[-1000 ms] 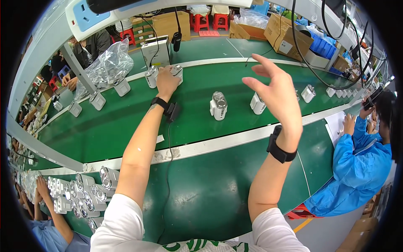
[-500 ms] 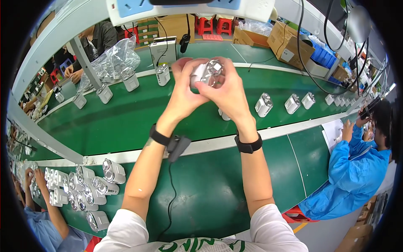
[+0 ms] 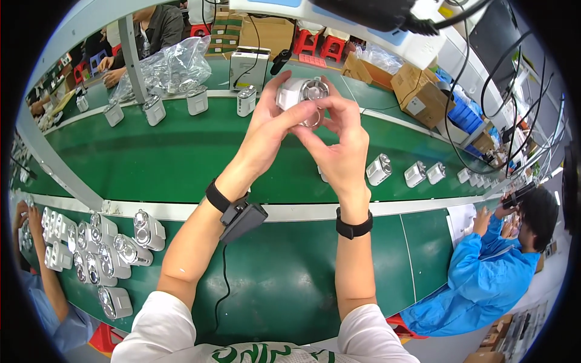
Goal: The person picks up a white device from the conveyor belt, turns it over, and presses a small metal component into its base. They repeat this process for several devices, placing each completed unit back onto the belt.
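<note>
Above the green conveyor belt (image 3: 181,163) I hold up a small white device with round chrome-ringed parts (image 3: 290,92). My left hand (image 3: 267,124) wraps its left side, with the thumb laid across its front. My right hand (image 3: 344,136) grips the right side, its fingertips on the chrome-ringed face. Parts of the device are hidden behind my fingers. A similar white device (image 3: 379,169) stands on the belt right of my right wrist; another is mostly covered by that wrist.
More such devices (image 3: 197,100) line the far belt edge, and a cluster (image 3: 112,254) stands on the left bench. A black box with a cable (image 3: 243,221) lies by my left wrist. A co-worker in blue (image 3: 478,266) sits at right. Cables (image 3: 454,109) hang at upper right.
The device has turned in my hands and its chrome-ringed face shows differently. My right fingers have shifted across it. My view has tilted and moved slightly, so the surroundings appear displaced.
</note>
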